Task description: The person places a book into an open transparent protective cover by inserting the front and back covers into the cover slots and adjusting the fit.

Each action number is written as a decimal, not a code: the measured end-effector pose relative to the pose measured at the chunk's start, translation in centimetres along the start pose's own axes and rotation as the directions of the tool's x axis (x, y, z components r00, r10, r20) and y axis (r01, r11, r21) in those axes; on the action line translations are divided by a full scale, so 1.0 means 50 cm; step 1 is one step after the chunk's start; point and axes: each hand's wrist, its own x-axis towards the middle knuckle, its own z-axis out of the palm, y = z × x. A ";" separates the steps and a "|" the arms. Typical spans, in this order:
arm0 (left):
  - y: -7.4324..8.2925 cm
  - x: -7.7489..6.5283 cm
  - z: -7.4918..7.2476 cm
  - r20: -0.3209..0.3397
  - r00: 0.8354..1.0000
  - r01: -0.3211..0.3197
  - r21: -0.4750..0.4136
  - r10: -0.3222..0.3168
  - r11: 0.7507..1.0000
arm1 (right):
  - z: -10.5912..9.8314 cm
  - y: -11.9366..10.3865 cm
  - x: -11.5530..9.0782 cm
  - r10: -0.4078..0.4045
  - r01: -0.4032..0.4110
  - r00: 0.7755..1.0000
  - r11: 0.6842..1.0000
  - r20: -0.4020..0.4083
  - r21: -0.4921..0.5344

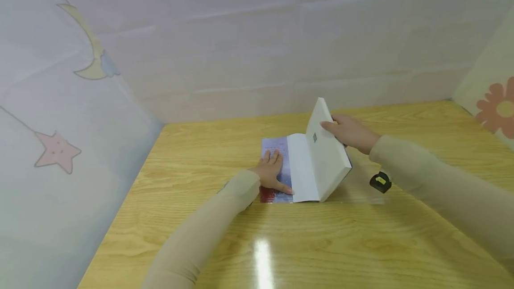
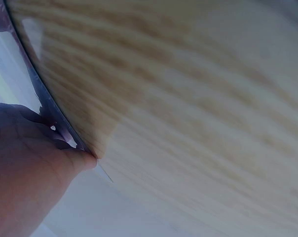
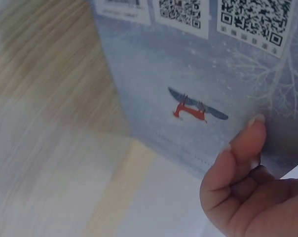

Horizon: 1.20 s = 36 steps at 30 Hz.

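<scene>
A book (image 1: 327, 153) stands opened on the wooden table, its white page block tilted up from the flat part on the left. My right hand (image 1: 349, 133) grips the raised outer edge, thumb on the white page side. In the right wrist view, fingers (image 3: 245, 153) bend over the pale blue back cover (image 3: 154, 74), which bears QR codes and a small red figure. My left hand (image 1: 274, 173) presses with spread fingers on the purple cover flap (image 1: 283, 146), beside a white strip. The left wrist view shows that hand (image 2: 30, 163) at the flap's edge.
The wooden table (image 1: 192, 168) reaches to a pale wall (image 1: 249, 48) at the back. A small black thing with a yellow label (image 1: 380, 182) is by the right sleeve; whether it is attached cannot be told. Clear film (image 1: 365, 197) lies right of the book.
</scene>
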 end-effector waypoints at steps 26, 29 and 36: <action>0.010 -0.037 -0.010 -0.054 0.997 -0.046 -0.002 0.046 0.999 | 0.057 -0.037 0.026 0.048 -0.046 0.998 0.997 -0.034 0.065; 0.027 -0.049 -0.019 -0.077 0.994 -0.093 -0.176 0.081 0.980 | 0.058 -0.039 0.024 0.046 -0.044 0.998 0.997 -0.035 0.071; 0.082 -0.076 -0.035 -0.130 0.986 -0.166 -0.719 0.104 0.675 | 0.062 -0.036 0.027 0.047 -0.044 0.998 0.995 -0.038 0.091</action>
